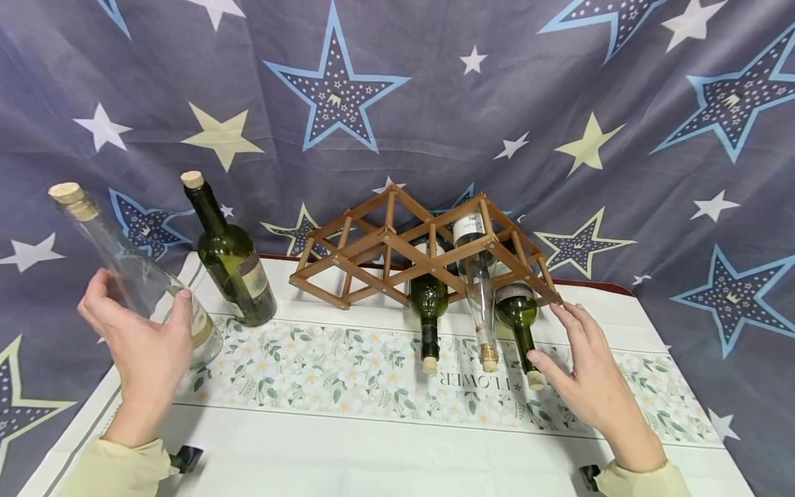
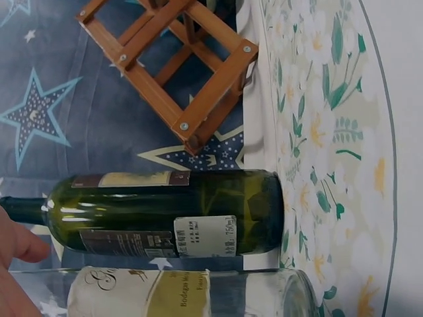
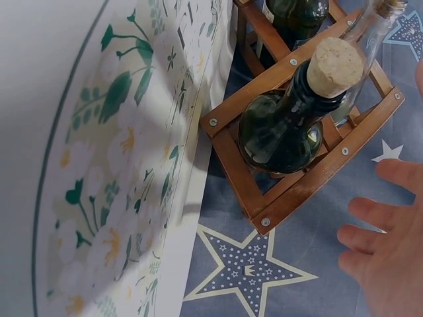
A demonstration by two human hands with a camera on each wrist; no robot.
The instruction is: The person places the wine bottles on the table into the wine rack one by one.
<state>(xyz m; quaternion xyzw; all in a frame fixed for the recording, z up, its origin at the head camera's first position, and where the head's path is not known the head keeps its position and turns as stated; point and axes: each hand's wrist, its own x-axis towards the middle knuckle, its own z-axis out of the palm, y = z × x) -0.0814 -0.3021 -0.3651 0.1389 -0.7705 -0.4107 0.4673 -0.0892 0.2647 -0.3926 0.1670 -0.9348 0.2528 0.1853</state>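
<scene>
My left hand (image 1: 139, 338) curls round a clear glass bottle (image 1: 201, 324) with a cork top and a cream-and-gold label, its fingers on the left side and the thumb on the right. In the left wrist view, the base of that clear bottle (image 2: 297, 297) is low over the tablecloth. Beside it stands a dark green wine bottle (image 1: 232, 266), corked and upright. Fingers spread, my right hand (image 1: 590, 373) is by the right end of a wooden wine rack (image 1: 385, 238). Nearest to it, a green bottle (image 1: 517, 310) lies in the rack, cork toward me.
Two more bottles lie in the rack, another green bottle (image 1: 428, 297) and a clear bottle (image 1: 481, 297), necks pointing to the front. Under everything is a white tablecloth (image 1: 397, 455) with a floral band. A grey star-patterned curtain (image 1: 435, 90) hangs right behind the rack.
</scene>
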